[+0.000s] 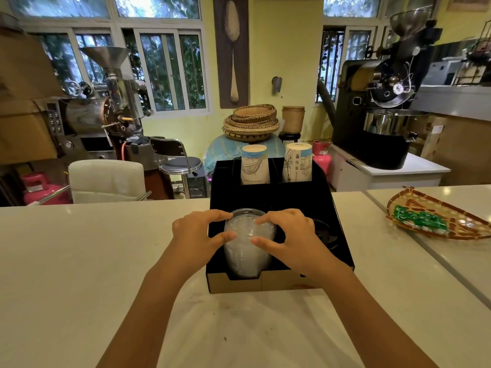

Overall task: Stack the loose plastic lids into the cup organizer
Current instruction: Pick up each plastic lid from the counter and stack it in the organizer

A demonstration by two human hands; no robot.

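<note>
A black cardboard cup organizer stands on the white counter in front of me. A tall stack of clear plastic lids fills its front left slot. My left hand grips the top of the stack from the left, thumb and fingers on the rim. My right hand grips the same top from the right. Dark lids lie in the front right slot, partly hidden by my right hand. Two stacks of printed paper cups stand upside down in the back slots.
A woven tray with green packets lies on the counter at the right. A seam in the counter runs diagonally past the organizer's right side. Behind the counter are a white chair, a stool and coffee roasting machines.
</note>
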